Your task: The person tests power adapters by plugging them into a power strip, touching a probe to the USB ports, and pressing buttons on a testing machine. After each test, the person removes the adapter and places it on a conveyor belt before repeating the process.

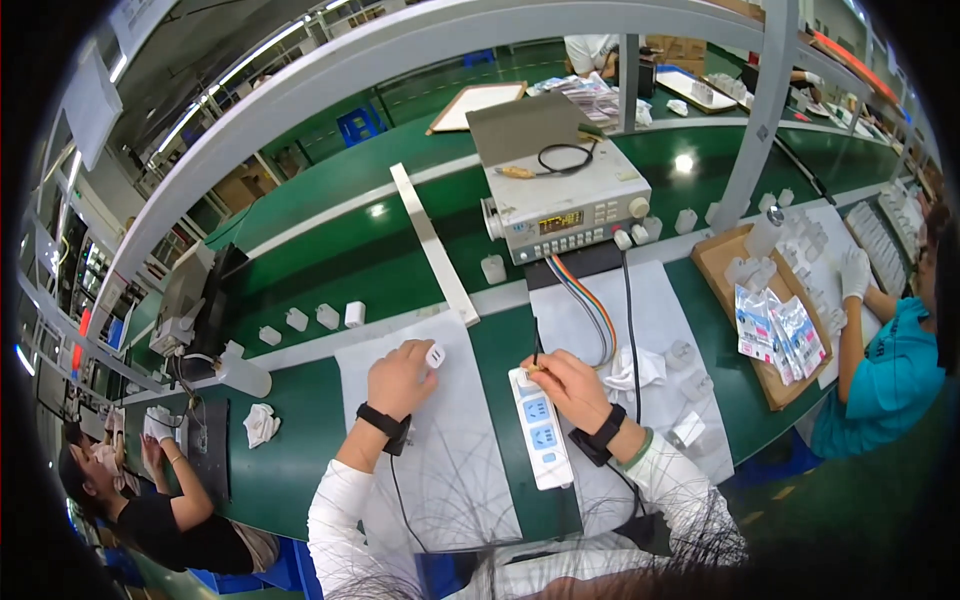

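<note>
My left hand [402, 378] is closed on a small white USB charger [435, 355], its port face showing beside the thumb and fingertips. It is over a white sheet [455, 440] on the green bench. My right hand [572, 388] pinches a small tan-coloured connector [533, 368] at the far end of a white power strip [541, 437]. A black cable rises just beyond those fingertips. Whether the connector touches a white piece at the strip's end is hidden by my fingers. Both wrists wear black bands.
A grey bench meter [570, 205] stands ahead, with rainbow wires [590, 305] running down. White chargers [327, 316] line the ledge. At right are a crumpled cloth [636, 368], clear covers and a cardboard tray [780, 385] with packets. Co-workers sit on both sides; a white bottle [244, 376] stands left.
</note>
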`<state>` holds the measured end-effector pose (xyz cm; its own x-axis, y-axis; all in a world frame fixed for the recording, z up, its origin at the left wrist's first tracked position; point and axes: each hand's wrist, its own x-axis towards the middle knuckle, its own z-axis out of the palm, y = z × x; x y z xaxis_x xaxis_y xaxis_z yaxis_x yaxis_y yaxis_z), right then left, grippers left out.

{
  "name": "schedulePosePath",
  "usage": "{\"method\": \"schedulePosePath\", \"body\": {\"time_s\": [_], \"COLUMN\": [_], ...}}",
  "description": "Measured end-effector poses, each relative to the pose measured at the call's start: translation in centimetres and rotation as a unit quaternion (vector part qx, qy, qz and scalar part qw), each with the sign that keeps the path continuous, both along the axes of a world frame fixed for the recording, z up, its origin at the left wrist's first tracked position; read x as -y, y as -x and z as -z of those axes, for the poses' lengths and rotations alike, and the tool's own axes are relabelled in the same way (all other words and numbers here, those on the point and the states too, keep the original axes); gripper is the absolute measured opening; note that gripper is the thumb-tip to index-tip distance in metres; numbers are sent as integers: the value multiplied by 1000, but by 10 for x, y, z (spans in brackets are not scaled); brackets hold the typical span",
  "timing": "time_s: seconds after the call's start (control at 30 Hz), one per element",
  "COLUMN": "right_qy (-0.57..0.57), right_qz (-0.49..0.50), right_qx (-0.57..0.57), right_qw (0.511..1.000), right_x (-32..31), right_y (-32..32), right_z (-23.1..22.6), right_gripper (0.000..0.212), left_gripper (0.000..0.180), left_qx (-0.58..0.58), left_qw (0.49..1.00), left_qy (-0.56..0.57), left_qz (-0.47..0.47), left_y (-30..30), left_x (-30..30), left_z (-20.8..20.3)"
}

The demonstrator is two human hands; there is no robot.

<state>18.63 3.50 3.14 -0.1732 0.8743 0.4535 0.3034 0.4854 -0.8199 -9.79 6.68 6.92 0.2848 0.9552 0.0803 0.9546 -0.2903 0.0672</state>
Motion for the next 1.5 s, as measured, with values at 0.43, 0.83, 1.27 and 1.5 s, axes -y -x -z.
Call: {"method": "schedulePosePath", "body": {"time_s": [0.43,0.83,1.27,1.5], "right_qy": [4,10,-85,6], "right_qz": [4,-9,3,-36], "right_qx": [11,4,-16,-25], "right_qw": [1000,1000,996,999], "right_x": [-6,-8,-6,54], "right_y": [2,-1,-5,-27], "right_z": [2,-3,-21,-42], "right_gripper": [22,22,13,11], "left_gripper": [48,45,47,42], "left_qx": [358,204,394,430], "left_qw": [915,953,910,893], "left_qy": [98,-29,61,68], "left_qz": [157,221,116,109], "left_y": [-96,-108,-93,-99], "left_x": [76,83,16,14], "left_z": [35,26,66,57]}}
